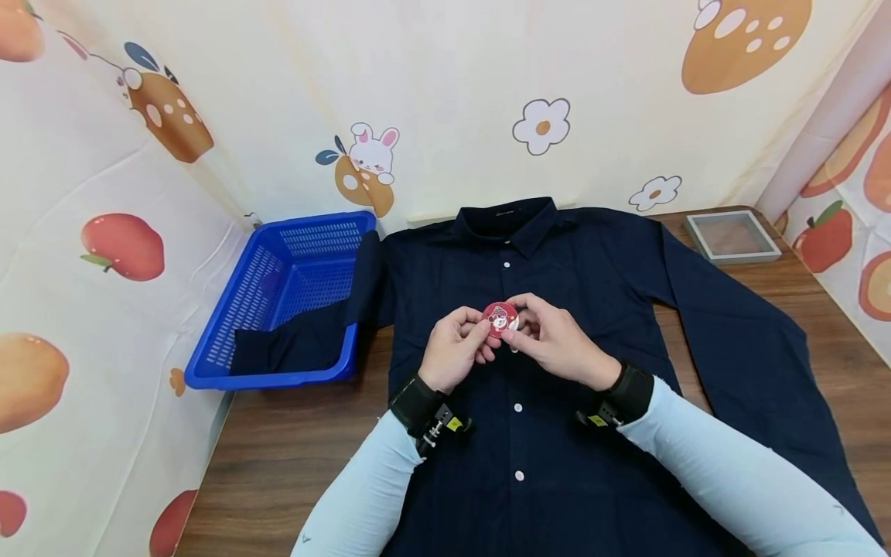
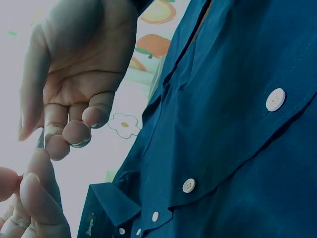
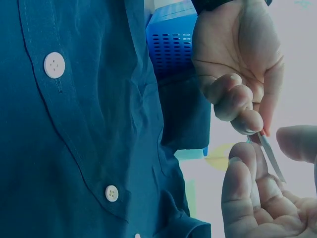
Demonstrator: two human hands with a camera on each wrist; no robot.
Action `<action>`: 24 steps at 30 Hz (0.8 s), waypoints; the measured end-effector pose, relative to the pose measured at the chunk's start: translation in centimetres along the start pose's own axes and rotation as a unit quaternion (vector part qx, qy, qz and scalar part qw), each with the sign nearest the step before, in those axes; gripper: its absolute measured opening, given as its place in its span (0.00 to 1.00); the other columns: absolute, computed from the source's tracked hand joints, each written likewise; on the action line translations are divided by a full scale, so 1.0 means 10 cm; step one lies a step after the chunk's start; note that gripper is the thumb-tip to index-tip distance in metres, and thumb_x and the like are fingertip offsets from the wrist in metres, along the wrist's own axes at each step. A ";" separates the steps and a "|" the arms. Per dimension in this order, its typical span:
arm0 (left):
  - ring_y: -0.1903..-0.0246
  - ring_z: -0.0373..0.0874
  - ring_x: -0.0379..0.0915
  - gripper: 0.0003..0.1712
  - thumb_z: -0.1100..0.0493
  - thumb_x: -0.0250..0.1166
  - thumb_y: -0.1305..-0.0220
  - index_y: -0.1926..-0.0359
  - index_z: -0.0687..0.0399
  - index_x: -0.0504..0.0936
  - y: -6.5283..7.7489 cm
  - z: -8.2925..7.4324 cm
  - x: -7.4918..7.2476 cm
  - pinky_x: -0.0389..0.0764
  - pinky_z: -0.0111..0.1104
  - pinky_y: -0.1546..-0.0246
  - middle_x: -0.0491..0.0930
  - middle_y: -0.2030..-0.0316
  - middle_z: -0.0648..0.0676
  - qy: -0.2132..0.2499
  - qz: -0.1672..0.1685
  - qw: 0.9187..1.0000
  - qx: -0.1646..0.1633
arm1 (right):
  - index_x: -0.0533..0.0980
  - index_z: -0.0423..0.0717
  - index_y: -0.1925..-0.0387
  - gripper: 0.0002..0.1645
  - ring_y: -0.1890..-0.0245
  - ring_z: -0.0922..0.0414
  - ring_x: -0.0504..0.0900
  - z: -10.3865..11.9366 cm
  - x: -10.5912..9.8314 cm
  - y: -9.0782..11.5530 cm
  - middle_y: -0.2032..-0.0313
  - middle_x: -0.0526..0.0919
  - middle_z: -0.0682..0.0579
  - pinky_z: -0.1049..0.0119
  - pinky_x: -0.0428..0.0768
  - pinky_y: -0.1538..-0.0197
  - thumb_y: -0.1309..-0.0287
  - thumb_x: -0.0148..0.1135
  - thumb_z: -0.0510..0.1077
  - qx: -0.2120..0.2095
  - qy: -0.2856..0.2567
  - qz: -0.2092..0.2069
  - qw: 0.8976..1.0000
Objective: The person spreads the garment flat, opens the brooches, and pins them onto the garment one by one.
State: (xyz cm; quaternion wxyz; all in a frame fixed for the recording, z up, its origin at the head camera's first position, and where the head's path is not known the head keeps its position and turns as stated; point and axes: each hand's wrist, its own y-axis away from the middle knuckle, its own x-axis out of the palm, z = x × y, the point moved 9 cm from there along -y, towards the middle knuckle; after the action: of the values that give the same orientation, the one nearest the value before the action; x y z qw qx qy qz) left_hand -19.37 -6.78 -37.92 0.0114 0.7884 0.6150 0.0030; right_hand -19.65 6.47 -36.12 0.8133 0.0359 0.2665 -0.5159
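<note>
Above the shirt's button placket, both hands are at a round red badge point(image 1: 498, 318) with a white cartoon figure on its face. My left hand point(image 1: 455, 346) pinches its left side between thumb and fingers. At its right edge, my right hand point(image 1: 557, 340) holds it with bent fingers behind and the thumb near the lower rim. The right wrist view shows the badge point(image 3: 271, 157) edge-on, thin and pale. Under the hands lies a dark navy long-sleeved shirt point(image 1: 452, 449), spread front up with its collar away from me and white buttons down the middle.
A blue perforated basket point(image 1: 264, 381) stands at the left, with one shirt sleeve point(image 1: 299, 340) draped into it. At the back right corner sits a grey square tray point(image 1: 734, 236). The wooden table point(image 1: 292, 449) is bordered by fruit-patterned cloth walls point(image 1: 445, 77).
</note>
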 end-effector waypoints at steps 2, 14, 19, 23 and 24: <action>0.82 0.41 0.77 0.09 0.65 0.56 0.30 0.57 0.72 0.73 0.00 0.02 0.00 0.78 0.27 0.78 0.82 0.70 0.71 0.004 -0.004 1.000 -0.003 | 0.71 0.45 0.49 0.17 0.77 0.53 0.79 -0.03 -0.01 0.00 0.74 0.81 0.56 0.68 0.73 0.73 0.37 0.62 0.44 0.013 -0.009 -0.010 1.000; 0.68 0.55 0.83 0.12 0.61 0.55 0.28 0.54 0.69 0.72 0.02 0.06 0.03 0.82 0.35 0.68 0.82 0.61 0.70 -0.004 0.027 0.999 -0.016 | 0.76 0.38 0.62 0.10 0.71 0.45 0.83 -0.15 -0.01 0.01 0.71 0.83 0.40 0.58 0.83 0.65 0.34 0.58 0.44 0.086 -0.113 -0.028 0.989; 0.68 0.53 0.82 0.11 0.61 0.57 0.29 0.55 0.66 0.75 0.02 0.01 -0.01 0.82 0.38 0.67 0.82 0.62 0.66 -0.081 0.028 0.996 -0.005 | 0.75 0.39 0.61 0.10 0.70 0.51 0.84 -0.13 -0.04 0.01 0.68 0.82 0.40 0.62 0.83 0.64 0.33 0.58 0.43 0.083 -0.128 -0.035 0.988; 0.69 0.50 0.82 0.10 0.59 0.58 0.30 0.54 0.62 0.76 0.00 -0.06 -0.06 0.82 0.34 0.68 0.82 0.65 0.58 -0.128 0.018 0.992 0.012 | 0.75 0.40 0.60 0.11 0.71 0.49 0.83 -0.12 -0.08 0.02 0.66 0.82 0.43 0.64 0.82 0.65 0.33 0.58 0.45 0.078 -0.113 -0.047 0.989; 0.68 0.49 0.81 0.10 0.59 0.58 0.30 0.54 0.61 0.77 -0.01 -0.08 -0.07 0.81 0.34 0.68 0.82 0.65 0.58 -0.134 0.017 0.991 0.015 | 0.76 0.40 0.59 0.11 0.71 0.49 0.83 -0.11 -0.09 0.02 0.67 0.82 0.45 0.64 0.82 0.65 0.33 0.58 0.45 0.074 -0.105 -0.050 0.991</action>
State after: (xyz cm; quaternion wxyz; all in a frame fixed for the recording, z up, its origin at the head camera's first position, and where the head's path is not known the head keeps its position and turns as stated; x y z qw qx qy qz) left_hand -19.64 -7.42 -37.16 0.0816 0.7922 0.5943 -0.1121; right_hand -20.23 7.70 -36.70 0.8052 0.0287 0.1425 -0.5749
